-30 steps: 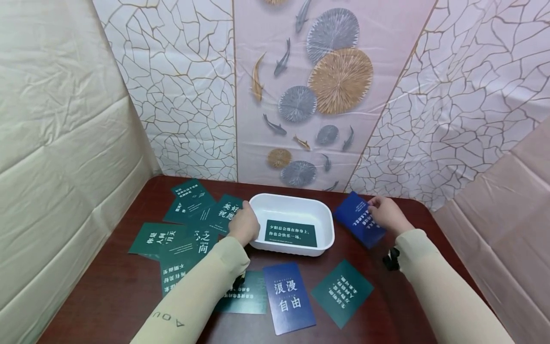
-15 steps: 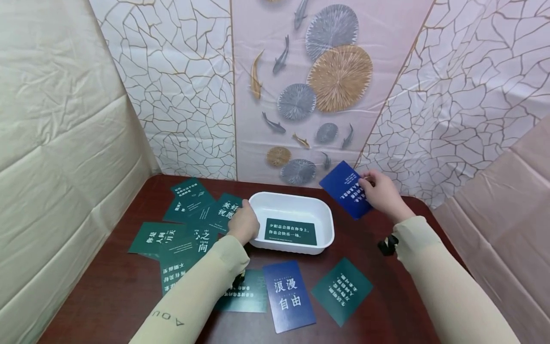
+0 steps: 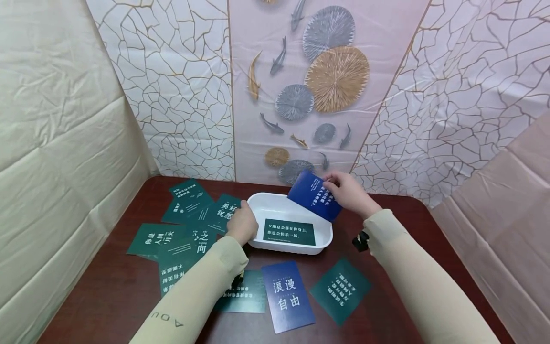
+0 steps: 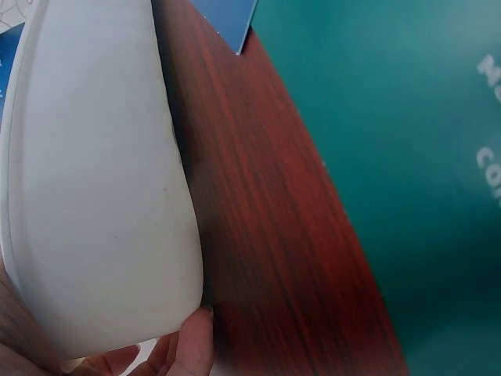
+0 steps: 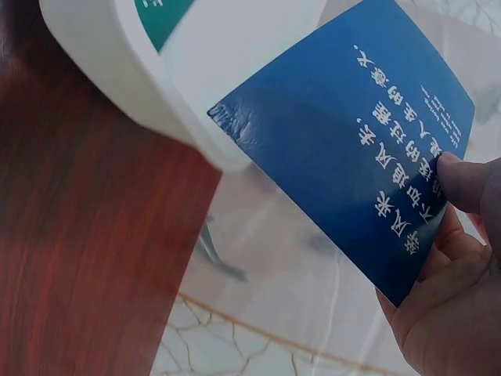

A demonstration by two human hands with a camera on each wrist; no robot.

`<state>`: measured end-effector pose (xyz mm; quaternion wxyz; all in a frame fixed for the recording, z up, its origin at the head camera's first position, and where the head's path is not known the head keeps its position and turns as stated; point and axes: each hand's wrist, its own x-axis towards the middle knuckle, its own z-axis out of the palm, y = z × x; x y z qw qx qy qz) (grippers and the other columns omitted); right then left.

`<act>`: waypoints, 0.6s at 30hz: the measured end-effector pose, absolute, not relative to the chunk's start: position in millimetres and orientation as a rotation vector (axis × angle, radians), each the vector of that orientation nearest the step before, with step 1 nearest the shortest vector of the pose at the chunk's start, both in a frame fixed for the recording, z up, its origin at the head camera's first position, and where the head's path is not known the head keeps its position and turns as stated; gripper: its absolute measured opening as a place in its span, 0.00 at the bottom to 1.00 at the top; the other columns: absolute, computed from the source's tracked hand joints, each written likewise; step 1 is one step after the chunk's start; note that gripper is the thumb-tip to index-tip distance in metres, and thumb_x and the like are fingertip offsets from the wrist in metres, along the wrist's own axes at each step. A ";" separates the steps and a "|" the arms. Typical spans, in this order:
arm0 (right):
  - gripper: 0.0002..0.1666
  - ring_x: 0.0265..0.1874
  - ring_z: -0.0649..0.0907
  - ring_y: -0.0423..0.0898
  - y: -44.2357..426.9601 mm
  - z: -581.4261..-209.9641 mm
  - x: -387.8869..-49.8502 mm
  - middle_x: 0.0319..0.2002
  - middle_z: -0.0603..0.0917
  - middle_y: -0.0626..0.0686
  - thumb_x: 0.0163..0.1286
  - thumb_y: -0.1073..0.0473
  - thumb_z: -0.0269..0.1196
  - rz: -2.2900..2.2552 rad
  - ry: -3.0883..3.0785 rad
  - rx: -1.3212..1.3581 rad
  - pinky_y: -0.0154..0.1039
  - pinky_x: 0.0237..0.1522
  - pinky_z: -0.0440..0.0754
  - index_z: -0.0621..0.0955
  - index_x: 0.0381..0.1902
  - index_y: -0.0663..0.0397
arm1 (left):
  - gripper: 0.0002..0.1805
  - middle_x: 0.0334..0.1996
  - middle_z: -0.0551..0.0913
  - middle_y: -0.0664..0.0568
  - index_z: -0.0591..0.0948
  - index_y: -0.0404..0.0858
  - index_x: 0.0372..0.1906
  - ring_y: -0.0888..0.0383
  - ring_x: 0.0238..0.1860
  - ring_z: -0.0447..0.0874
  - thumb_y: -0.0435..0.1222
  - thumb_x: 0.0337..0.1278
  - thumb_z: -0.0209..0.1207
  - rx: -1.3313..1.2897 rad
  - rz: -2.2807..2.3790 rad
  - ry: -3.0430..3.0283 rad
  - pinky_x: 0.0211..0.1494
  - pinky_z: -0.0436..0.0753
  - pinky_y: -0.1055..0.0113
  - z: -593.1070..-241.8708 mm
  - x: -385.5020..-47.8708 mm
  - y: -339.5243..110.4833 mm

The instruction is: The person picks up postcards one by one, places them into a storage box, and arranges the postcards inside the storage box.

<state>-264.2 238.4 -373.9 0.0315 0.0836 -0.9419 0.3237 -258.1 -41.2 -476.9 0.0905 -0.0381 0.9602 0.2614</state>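
Observation:
A white plastic tray [image 3: 262,245] stands at the middle of the table, and a green card [image 3: 289,233] lies in it. My left hand [image 3: 243,223] grips the tray's left end; in the left wrist view its fingertips [image 4: 196,333] curl round the tray wall. Between thumb and fingers, my right hand [image 3: 349,191] pinches a blue card [image 3: 310,192] printed with white characters. That card hangs tilted over the tray's back right part. From the right wrist view, the thumb [image 5: 462,184] lies on the card's printed face.
Several green cards [image 3: 148,239] overlap on the table's left side. Nearer the front lie another green card [image 3: 247,294] partly under my left sleeve, a blue card [image 3: 288,296] and a green card [image 3: 341,290]. Patterned cloth [image 3: 296,119] hangs behind the dark red table [image 3: 378,306].
My right hand has lifted the blue card off the table right of the tray and carried it left, over the tray. The left hand has stayed at the tray's left end.

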 end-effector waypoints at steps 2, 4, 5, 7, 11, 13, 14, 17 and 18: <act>0.11 0.36 0.80 0.51 230.5 -376.9 -265.9 0.37 0.81 0.55 0.75 0.59 0.55 1.000 -2.916 0.280 0.46 0.37 0.78 0.78 0.50 0.55 | 0.44 0.50 0.76 0.34 0.48 0.31 0.74 0.44 0.44 0.79 0.32 0.57 0.60 -0.118 0.785 2.854 0.44 0.79 0.47 -476.8 -258.5 -41.2; 0.10 0.36 0.80 0.51 223.2 -379.8 -267.9 0.38 0.81 0.55 0.74 0.59 0.56 1.004 -2.928 0.300 0.46 0.38 0.78 0.78 0.49 0.54 | 0.44 0.49 0.76 0.35 0.49 0.32 0.73 0.44 0.44 0.79 0.32 0.57 0.60 -0.122 0.794 2.856 0.44 0.79 0.47 -476.5 -258.8 -41.2; 0.09 0.36 0.80 0.51 219.6 -381.7 -269.1 0.38 0.81 0.55 0.74 0.59 0.56 1.005 -2.936 0.309 0.46 0.39 0.78 0.78 0.49 0.54 | 0.44 0.49 0.76 0.34 0.49 0.31 0.73 0.44 0.44 0.79 0.32 0.57 0.60 -0.120 0.797 2.857 0.44 0.79 0.47 -476.3 -258.8 -41.4; 0.08 0.37 0.79 0.50 212.7 -385.9 -271.4 0.39 0.81 0.55 0.74 0.59 0.56 1.007 -2.960 0.316 0.46 0.40 0.78 0.77 0.49 0.52 | 0.43 0.48 0.76 0.34 0.50 0.31 0.73 0.44 0.43 0.80 0.32 0.56 0.61 -0.118 0.803 2.862 0.44 0.79 0.47 -476.1 -258.6 -41.5; 0.07 0.39 0.79 0.50 199.6 -396.3 -275.7 0.41 0.79 0.54 0.74 0.58 0.56 1.022 -3.029 0.331 0.46 0.42 0.77 0.77 0.47 0.50 | 0.43 0.48 0.77 0.34 0.52 0.31 0.71 0.43 0.43 0.80 0.32 0.55 0.61 -0.119 0.812 2.869 0.43 0.79 0.47 -476.4 -258.4 -41.5; 0.07 0.40 0.79 0.50 193.9 -401.7 -276.9 0.41 0.79 0.54 0.75 0.58 0.56 1.028 -3.065 0.348 0.46 0.42 0.77 0.78 0.46 0.50 | 0.42 0.48 0.77 0.35 0.52 0.31 0.71 0.43 0.44 0.80 0.32 0.55 0.61 -0.122 0.812 2.871 0.44 0.79 0.46 -476.6 -258.2 -41.6; 0.06 0.40 0.79 0.50 191.7 -404.4 -277.5 0.41 0.79 0.53 0.74 0.58 0.56 1.029 -3.078 0.355 0.46 0.42 0.77 0.78 0.46 0.50 | 0.42 0.47 0.77 0.35 0.52 0.31 0.71 0.43 0.44 0.80 0.32 0.55 0.61 -0.122 0.811 2.871 0.44 0.79 0.46 -476.8 -258.2 -41.7; 0.06 0.39 0.77 0.50 187.0 -411.9 -279.2 0.40 0.78 0.53 0.74 0.58 0.57 1.017 -3.112 0.374 0.45 0.42 0.77 0.79 0.45 0.51 | 0.42 0.47 0.77 0.35 0.52 0.31 0.71 0.43 0.43 0.80 0.32 0.55 0.61 -0.120 0.811 2.875 0.44 0.79 0.46 -477.1 -258.0 -41.9; 0.06 0.39 0.77 0.50 186.1 -414.2 -279.9 0.40 0.78 0.53 0.74 0.58 0.57 1.014 -3.118 0.382 0.45 0.42 0.77 0.79 0.45 0.51 | 0.42 0.46 0.77 0.35 0.52 0.31 0.71 0.43 0.43 0.80 0.33 0.56 0.61 -0.118 0.811 2.875 0.44 0.79 0.46 -477.2 -258.0 -41.9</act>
